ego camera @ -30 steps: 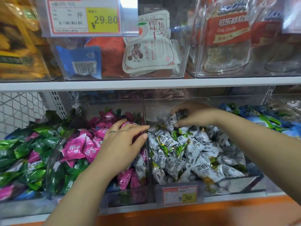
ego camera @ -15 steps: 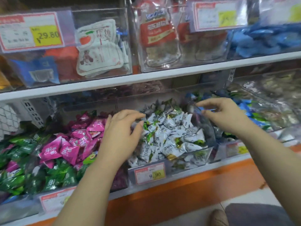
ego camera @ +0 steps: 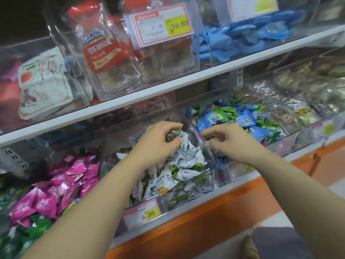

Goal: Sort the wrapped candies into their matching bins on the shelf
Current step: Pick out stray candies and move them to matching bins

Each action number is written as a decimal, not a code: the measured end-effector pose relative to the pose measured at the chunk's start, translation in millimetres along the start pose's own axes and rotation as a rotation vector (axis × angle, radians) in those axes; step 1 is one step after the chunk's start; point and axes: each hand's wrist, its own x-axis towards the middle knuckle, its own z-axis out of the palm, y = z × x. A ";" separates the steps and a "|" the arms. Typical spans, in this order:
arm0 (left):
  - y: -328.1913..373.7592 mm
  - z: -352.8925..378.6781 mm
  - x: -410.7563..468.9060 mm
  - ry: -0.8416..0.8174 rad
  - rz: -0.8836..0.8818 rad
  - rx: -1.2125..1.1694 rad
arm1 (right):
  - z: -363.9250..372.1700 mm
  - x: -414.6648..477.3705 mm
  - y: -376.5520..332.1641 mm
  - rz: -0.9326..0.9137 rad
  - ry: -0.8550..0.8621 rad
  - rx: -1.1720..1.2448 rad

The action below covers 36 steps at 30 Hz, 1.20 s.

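Your left hand (ego camera: 158,142) pinches a green candy (ego camera: 172,135) between thumb and fingertips, above the white candies (ego camera: 186,161) in the clear bin (ego camera: 200,142). Your right hand (ego camera: 231,142) sits at 3 o'clock, fingers curled near the bin wall; its grip cannot be determined. Blue candies (ego camera: 242,120) lie at 2 o'clock, pink candies (ego camera: 61,186) at 8 o'clock.

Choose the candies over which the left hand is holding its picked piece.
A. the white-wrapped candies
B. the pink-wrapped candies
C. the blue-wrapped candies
A: the left hand pinches a dark greenish candy right above the white-wrapped candies; the pink-wrapped candies lie off to its left and the blue-wrapped candies to its right.
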 end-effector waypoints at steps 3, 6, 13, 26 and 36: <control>-6.1 8.5 20.1 -0.095 0.014 0.114 | -4.7 2.2 2.5 0.002 -0.048 0.048; -9.5 20.2 35.5 -0.211 0.026 0.259 | -7.3 4.8 4.8 -0.011 -0.072 0.074; -20.6 20.0 51.5 -0.297 0.012 0.364 | -8.2 7.7 11.6 -0.005 -0.093 0.147; -65.9 -27.6 16.6 -0.230 -0.235 0.147 | -10.0 8.5 9.0 0.034 -0.114 0.178; -58.9 -37.8 26.3 0.014 -0.362 0.355 | -16.0 14.5 3.0 0.041 -0.137 0.144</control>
